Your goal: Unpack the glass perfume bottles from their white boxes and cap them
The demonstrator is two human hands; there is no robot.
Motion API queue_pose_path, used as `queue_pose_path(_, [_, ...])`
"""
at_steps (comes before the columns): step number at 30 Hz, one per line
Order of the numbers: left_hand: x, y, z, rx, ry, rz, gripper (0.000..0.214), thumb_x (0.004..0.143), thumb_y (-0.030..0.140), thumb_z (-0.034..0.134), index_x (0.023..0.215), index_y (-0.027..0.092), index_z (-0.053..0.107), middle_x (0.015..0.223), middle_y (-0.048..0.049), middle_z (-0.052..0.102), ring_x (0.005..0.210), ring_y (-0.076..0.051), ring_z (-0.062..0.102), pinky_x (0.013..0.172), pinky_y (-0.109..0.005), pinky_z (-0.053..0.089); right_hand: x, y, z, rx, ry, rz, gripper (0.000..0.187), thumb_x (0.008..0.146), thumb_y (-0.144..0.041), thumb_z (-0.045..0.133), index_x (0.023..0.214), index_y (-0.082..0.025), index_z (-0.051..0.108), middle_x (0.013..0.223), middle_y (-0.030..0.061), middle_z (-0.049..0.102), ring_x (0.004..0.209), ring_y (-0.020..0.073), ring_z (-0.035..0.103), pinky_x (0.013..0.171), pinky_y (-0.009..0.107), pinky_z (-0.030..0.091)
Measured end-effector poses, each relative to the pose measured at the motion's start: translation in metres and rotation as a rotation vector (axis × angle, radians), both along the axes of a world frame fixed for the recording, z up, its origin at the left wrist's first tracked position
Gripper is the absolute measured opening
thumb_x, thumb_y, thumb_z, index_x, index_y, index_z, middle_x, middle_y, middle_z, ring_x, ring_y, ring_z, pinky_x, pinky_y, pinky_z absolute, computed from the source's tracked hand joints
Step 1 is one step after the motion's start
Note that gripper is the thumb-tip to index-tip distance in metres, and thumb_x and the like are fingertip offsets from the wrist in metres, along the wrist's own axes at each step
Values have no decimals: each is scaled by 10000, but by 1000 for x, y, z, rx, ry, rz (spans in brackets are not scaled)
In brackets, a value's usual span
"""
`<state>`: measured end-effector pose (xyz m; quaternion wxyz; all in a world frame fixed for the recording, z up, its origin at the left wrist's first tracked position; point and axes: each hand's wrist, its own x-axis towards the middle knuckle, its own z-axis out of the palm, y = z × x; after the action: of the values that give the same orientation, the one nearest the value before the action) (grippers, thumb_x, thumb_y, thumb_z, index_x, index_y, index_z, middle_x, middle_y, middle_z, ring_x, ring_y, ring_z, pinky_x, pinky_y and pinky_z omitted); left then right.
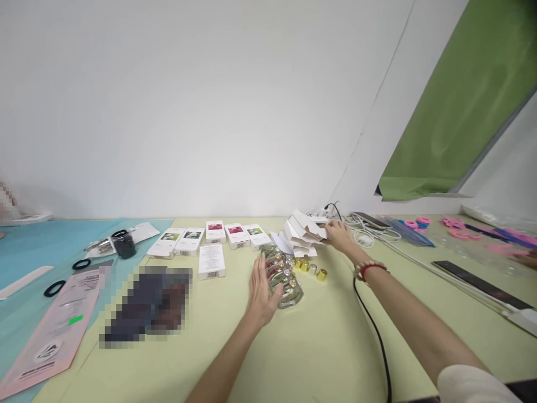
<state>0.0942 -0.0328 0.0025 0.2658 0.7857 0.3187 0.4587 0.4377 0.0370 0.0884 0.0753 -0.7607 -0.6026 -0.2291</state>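
My left hand [264,294] rests against a cluster of clear glass bottles [289,299] with gold and silver necks. Its fingers stretch along their left side, and the thumb stands apart at the front. Just right of the bottles stand several small gold and silver caps [312,268]. My right hand [339,236] reaches to the right side of a pile of opened white cartons [300,232]. Its fingers are bent, with their tips partly hidden, so what they grip cannot be made out.
Several white boxes with coloured pictures [215,230] line the back left, and another box [212,262] lies before them. A black jar [123,244] and a pink package [56,333] are farther left. White cables [364,235] and a black cord [375,327] cross the right side.
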Motion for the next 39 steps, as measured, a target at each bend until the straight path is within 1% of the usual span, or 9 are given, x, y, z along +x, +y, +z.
queue_pose_path(5, [0,-2,3,-6,-17,32,665,840,405,377,1393,174,90,1448,-95,130,1343,-206,72,1088,-409,115,3,-27,2,-63,65,-4,287,745,-319,546,959,-130,577,913,134,596,813,216,557,627,271,358])
queue_pose_path(10, [-2,-2,5,-5,-73,104,570,862,363,342,1367,169,163,1412,-106,219,1322,-197,155,1079,-398,148,-14,-53,32,1,151,-79,415,688,-423,589,990,-140,575,866,119,623,771,253,571,584,289,361])
queue_pose_path(13, [-3,-1,5,-5,-134,231,482,875,311,302,1328,169,223,1345,-111,317,1280,-181,250,1055,-386,204,-45,-84,57,187,140,-122,448,678,-450,582,1009,-148,579,875,122,624,790,275,569,581,310,360])
queue_pose_path(18, [-16,8,5,86,-51,449,460,797,233,381,1251,169,345,1266,-107,398,1229,-217,324,1024,-426,227,-131,-152,77,461,232,165,484,738,-512,522,1106,-200,549,1018,92,600,842,252,563,633,326,410])
queue_pose_path(25, [-76,50,17,52,482,736,719,670,409,574,1302,152,348,1409,-160,211,1318,-365,9,1034,-523,53,-239,-180,12,190,658,611,464,737,-451,570,1154,-251,529,1096,51,581,939,223,554,754,331,475])
queue_pose_path(29, [-95,54,14,-76,559,724,682,701,383,546,1322,196,336,1399,-172,226,1260,-424,193,981,-526,189,-274,-171,-43,177,737,654,389,754,-424,556,1104,-258,530,1080,48,579,979,225,536,794,351,461])
queue_pose_path(32, [-97,53,18,-139,399,645,651,674,319,560,1293,230,381,1381,-153,266,1199,-411,309,974,-528,199,-287,-165,-75,261,966,610,515,730,-394,588,1189,-243,407,1104,58,568,986,211,549,834,344,455])
queue_pose_path(36, [-95,64,50,-577,-330,304,606,704,399,518,1257,181,396,1281,-146,407,1183,-338,369,981,-485,264,-291,-160,-95,222,1202,556,777,686,-367,631,1308,-231,186,1072,66,589,963,207,572,820,342,467])
queue_pose_path(39, [-95,83,82,-703,-460,157,601,808,517,213,1184,109,442,1087,-164,552,986,-282,545,788,-428,457,-291,-161,-95,190,1251,554,802,690,-355,628,1326,-234,154,1073,58,590,977,199,565,853,343,446])
